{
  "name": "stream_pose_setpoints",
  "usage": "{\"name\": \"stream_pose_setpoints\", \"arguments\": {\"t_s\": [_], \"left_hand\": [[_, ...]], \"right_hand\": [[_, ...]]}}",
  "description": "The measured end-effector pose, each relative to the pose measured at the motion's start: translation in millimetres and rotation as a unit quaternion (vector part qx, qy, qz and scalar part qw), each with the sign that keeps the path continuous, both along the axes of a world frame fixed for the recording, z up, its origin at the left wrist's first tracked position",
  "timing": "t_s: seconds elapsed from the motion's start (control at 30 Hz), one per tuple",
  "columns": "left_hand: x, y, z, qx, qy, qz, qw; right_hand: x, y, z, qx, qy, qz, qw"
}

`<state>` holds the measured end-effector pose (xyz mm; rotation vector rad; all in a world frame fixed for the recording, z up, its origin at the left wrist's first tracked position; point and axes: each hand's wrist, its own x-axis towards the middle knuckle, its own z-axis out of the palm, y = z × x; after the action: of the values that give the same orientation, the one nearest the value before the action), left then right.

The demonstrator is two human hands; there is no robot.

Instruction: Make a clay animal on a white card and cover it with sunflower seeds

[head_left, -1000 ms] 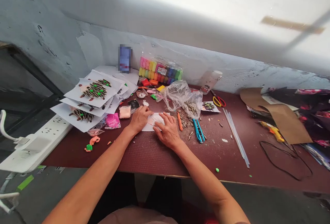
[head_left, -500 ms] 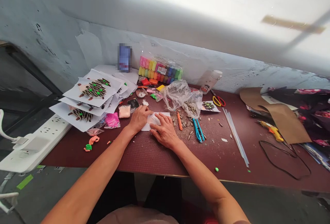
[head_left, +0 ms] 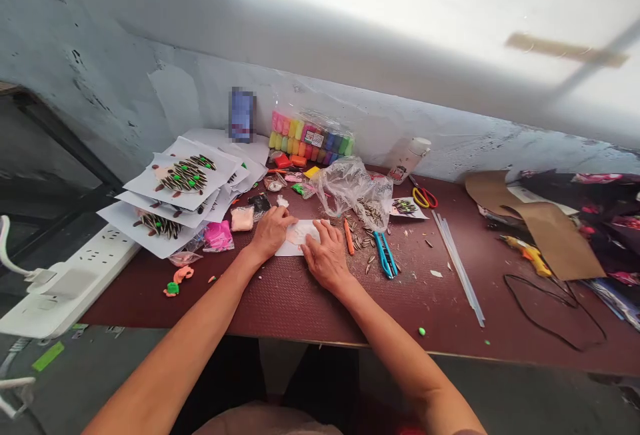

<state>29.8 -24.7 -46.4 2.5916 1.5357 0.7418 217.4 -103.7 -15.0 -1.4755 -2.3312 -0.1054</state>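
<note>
A small white card (head_left: pixel 289 249) lies on the table between my hands, with a thin, flat, pale peach clay shape (head_left: pixel 299 235) on it. My left hand (head_left: pixel 271 231) has its fingers bent and together, holding down the card's left edge. Over the right side of the card is my right hand (head_left: pixel 326 256), its fingers spread and the fingertips resting on the card. Just right of that hand are an orange craft knife (head_left: pixel 349 236), loose striped sunflower seeds (head_left: pixel 366 238) and a blue utility knife (head_left: pixel 385 255).
Finished seed hedgehog cards (head_left: pixel 185 178) are piled at left near a white power strip (head_left: pixel 100 258). Clay packs (head_left: pixel 242 219) and a clear plastic bag (head_left: pixel 345 185) lie behind my hands. Rightward are scissors (head_left: pixel 425 197), glue sticks (head_left: pixel 460 271) and a yellow glue gun (head_left: pixel 527 253).
My right hand has slid slightly right and drawn its fingers back, uncovering more of the peach shape. My left hand stays at the card's left edge.
</note>
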Motion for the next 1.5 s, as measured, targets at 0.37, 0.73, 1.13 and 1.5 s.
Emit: {"name": "stream_pose_setpoints", "arguments": {"t_s": [0.37, 0.73, 1.13, 1.5], "left_hand": [[1, -1, 1.2, -0.004, 0.008, 0.001, 1.0], [1, -1, 1.5, -0.011, 0.011, 0.004, 1.0], [1, -2, 2.8, -0.002, 0.009, 0.002, 1.0], [0, -2, 2.7, -0.008, 0.003, -0.004, 1.0]], "right_hand": [[0, 2, 2.9, -0.029, 0.012, 0.007, 0.999], [0, 2, 3.9, -0.024, 0.013, 0.012, 1.0], [-5, 4, 4.7, -0.04, 0.009, 0.017, 0.999], [-11, 10, 6.0, -0.059, 0.003, -0.013, 0.998]]}}
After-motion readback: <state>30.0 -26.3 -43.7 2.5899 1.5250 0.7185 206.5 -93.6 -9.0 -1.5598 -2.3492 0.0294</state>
